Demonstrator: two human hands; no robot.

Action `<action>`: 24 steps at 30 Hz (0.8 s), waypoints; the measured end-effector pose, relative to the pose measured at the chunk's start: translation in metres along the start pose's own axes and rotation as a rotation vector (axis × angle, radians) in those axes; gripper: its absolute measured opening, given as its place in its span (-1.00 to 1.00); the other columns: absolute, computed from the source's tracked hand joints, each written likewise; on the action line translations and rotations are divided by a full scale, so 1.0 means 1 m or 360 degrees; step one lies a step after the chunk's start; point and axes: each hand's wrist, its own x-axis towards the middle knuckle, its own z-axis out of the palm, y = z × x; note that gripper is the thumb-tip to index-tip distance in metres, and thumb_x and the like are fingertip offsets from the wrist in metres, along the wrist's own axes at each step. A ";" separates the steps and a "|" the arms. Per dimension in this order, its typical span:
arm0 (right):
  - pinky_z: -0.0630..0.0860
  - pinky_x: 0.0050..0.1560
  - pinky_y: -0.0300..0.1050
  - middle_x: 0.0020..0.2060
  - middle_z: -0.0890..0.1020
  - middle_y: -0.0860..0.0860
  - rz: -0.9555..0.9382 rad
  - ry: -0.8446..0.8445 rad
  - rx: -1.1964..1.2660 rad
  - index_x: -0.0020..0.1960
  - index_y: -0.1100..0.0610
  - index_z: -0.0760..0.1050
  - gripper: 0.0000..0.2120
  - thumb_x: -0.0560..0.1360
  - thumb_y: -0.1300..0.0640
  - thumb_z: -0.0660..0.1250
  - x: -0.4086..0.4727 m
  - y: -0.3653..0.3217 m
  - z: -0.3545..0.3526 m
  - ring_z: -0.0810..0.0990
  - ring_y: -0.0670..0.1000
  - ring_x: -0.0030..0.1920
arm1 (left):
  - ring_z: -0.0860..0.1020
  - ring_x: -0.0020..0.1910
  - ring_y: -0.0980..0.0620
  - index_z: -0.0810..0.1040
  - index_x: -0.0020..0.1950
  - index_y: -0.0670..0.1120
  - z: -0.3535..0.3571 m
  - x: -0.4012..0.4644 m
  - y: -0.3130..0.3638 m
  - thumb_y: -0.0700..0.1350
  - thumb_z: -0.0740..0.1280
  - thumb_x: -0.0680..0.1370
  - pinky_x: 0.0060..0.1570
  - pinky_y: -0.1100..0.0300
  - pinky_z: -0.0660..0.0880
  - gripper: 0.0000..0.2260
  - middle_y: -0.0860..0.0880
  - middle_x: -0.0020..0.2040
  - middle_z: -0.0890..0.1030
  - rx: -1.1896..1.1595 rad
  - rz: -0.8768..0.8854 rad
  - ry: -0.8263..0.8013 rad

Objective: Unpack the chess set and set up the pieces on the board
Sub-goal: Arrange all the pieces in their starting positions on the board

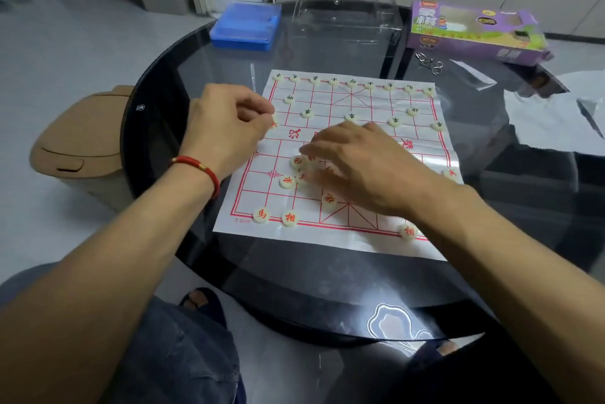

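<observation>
White paper board (pixel 360 102) with red lines lies on the dark glass table (pixel 196 76). Dark-marked pieces (pixel 334 81) line its far edge; red-marked ones (pixel 290 218) sit loose toward the near edge. The left hand (pixel 226 124) pinches a piece at the board's left edge. The right hand (pixel 366 164) spreads flat, fingers straight, over mid-board pieces.

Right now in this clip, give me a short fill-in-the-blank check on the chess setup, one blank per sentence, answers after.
1. The plastic case beyond the board's far left corner is ____ in colour.
2. The pieces in the far row carry dark characters; the near pieces carry ____ ones.
3. The left hand pinches a piece at the board's ____ edge.
4. The wrist with the red cord bracelet is the ____ one.

Answers: blue; red; left; left
</observation>
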 end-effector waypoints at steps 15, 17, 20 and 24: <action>0.32 0.36 0.08 0.33 0.52 -0.02 -0.0036 0.0035 -0.0044 0.42 -0.01 0.45 -0.47 0.65 -0.24 -0.05 -0.031 -0.002 0.001 0.42 0.04 0.35 | 0.54 0.03 0.08 0.70 0.12 -0.05 0.031 -0.001 0.009 -0.13 0.40 0.58 0.03 0.24 0.49 -0.85 -0.02 0.12 0.66 0.0410 0.0254 -0.0377; 0.34 0.34 0.06 0.35 0.51 -0.03 0.0031 0.0104 0.0021 0.39 -0.03 0.48 -0.52 0.65 -0.22 0.02 -0.033 0.008 -0.003 0.42 0.03 0.35 | 0.53 -0.01 0.10 0.69 0.11 -0.04 0.033 0.000 0.009 -0.14 0.39 0.59 -0.02 0.27 0.47 -0.86 -0.02 0.10 0.66 0.0431 0.0277 -0.0418; 0.40 0.36 0.08 0.37 0.50 -0.04 0.0109 0.0150 0.0133 0.38 -0.05 0.50 -0.58 0.64 -0.19 0.11 -0.037 0.017 -0.007 0.42 0.03 0.36 | 0.52 -0.03 0.11 0.68 0.13 -0.06 0.035 0.000 0.010 -0.16 0.37 0.60 -0.06 0.29 0.44 -0.85 -0.02 0.10 0.66 0.0468 0.0289 -0.0463; 0.43 0.35 0.05 0.36 0.51 -0.04 0.0114 0.0143 0.0184 0.36 -0.05 0.52 -0.59 0.63 -0.17 0.14 -0.040 0.019 -0.006 0.43 0.01 0.34 | 0.51 -0.03 0.11 0.69 0.15 -0.08 0.036 0.001 0.009 -0.16 0.37 0.60 -0.08 0.32 0.43 -0.83 -0.03 0.13 0.66 0.0486 0.0287 -0.0491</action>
